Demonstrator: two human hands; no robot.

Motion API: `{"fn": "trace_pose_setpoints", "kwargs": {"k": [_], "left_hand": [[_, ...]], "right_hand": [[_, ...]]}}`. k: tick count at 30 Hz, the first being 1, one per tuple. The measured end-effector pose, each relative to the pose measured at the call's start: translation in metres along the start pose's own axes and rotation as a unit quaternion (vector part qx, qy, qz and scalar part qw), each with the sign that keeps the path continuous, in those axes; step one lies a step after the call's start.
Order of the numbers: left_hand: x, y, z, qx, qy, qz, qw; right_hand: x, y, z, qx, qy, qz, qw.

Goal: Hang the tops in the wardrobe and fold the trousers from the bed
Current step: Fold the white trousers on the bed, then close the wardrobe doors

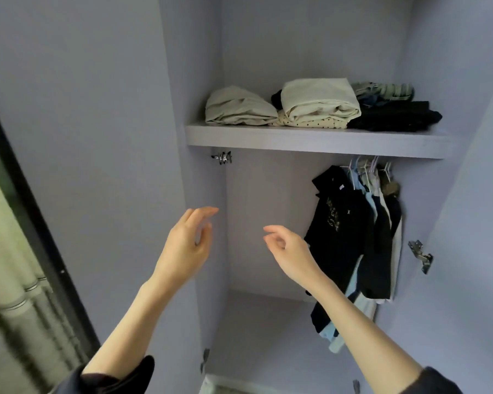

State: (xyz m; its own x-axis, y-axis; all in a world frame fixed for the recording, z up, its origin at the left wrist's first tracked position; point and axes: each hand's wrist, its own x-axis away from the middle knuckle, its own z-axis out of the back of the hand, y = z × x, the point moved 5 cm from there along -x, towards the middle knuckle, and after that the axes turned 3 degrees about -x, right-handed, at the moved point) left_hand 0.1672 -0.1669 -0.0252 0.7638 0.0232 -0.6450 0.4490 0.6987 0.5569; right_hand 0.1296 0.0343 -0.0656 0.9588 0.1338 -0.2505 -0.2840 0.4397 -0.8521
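Both hands, left hand (187,240) and right hand (289,248), are hovering released and empty inside the wardrobe (256,223), tops (353,231) hanging at right, folded trousers (319,105) lying on the shelf (310,140), suggesting work is nearing completion; bed unseen.

Nothing here can be read: the black top (340,223) carries a pale chest print and a small neck tag (both too blurred to make out).
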Motion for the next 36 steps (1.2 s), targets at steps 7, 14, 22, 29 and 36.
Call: {"fn": "trace_pose_setpoints", "kwargs": {"k": [7,14,22,29,36], "left_hand": [[0.038,0.029,0.118,-0.130,0.211,-0.193,0.950],[0.038,-0.033,0.212,-0.193,0.275,-0.065,0.939],[0.021,-0.080,0.227,-0.170,0.193,0.019,0.966],[0.028,-0.051,0.211,-0.121,0.122,-0.103,0.980],[0.012,0.003,0.135,-0.044,-0.044,-0.221,0.973]], "right_hand": [[0.010,-0.078,-0.101,-0.003,-0.075,0.094,0.993],[0.017,-0.144,-0.188,-0.015,-0.076,0.167,0.983],[0.026,-0.174,-0.237,0.010,-0.104,0.178,0.978],[0.041,-0.156,-0.205,-0.017,-0.018,0.176,0.984],[0.051,-0.115,-0.133,-0.049,0.103,0.107,0.988]]}}
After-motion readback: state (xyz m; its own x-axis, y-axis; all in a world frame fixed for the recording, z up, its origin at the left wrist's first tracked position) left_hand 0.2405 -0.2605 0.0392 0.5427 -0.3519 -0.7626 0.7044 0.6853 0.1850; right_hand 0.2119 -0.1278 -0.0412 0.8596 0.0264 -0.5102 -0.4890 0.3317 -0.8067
